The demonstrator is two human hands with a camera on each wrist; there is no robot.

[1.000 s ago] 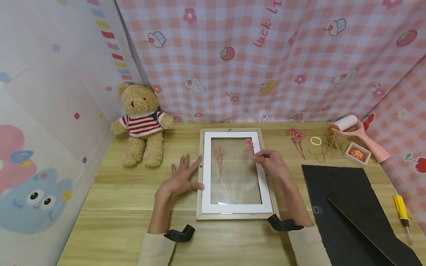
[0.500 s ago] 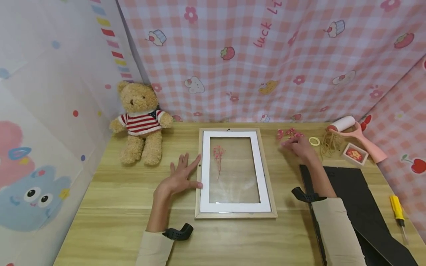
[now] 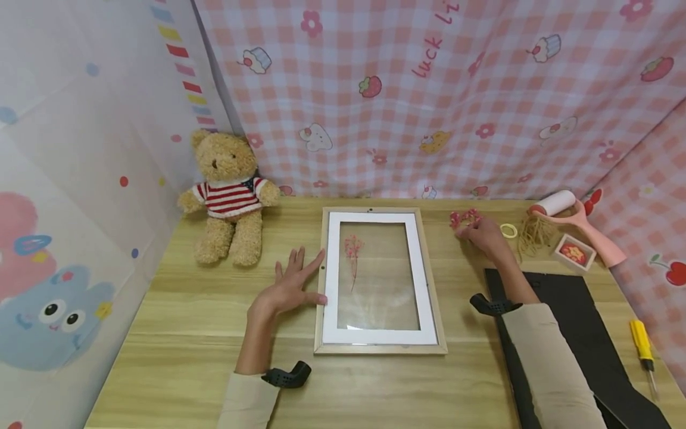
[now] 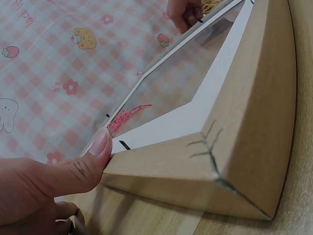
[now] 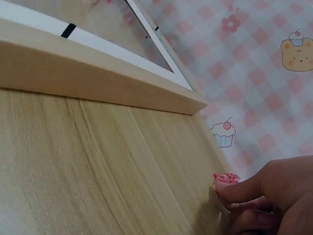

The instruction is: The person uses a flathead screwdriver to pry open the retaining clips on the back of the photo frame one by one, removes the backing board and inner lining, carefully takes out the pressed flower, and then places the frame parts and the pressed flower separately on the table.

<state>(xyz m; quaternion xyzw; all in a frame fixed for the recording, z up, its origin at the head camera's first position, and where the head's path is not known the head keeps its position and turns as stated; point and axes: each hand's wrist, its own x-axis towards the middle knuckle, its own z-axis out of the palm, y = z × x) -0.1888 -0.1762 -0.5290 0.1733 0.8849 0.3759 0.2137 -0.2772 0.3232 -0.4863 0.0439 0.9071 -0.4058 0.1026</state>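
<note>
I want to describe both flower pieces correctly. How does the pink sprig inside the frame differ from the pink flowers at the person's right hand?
The sprig in the frame lies flat on the glass with its thin stem showing; the loose flowers lie on the bare table and show only as a small clump. No hand touches the sprig, since the left hand rests on the frame edge; the right hand has its fingers on the loose flowers. Both are pink.

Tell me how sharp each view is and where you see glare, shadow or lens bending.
Head view: even, soft light; a pale sheen on the glass of the picture frame near its bottom edge; table edges bow from the wide lens. Left wrist view: the left hand and frame corner are sharp, the cloth behind soft. Right wrist view: the right hand is slightly blurred, with a faint shadow beneath its fingertips.
</note>
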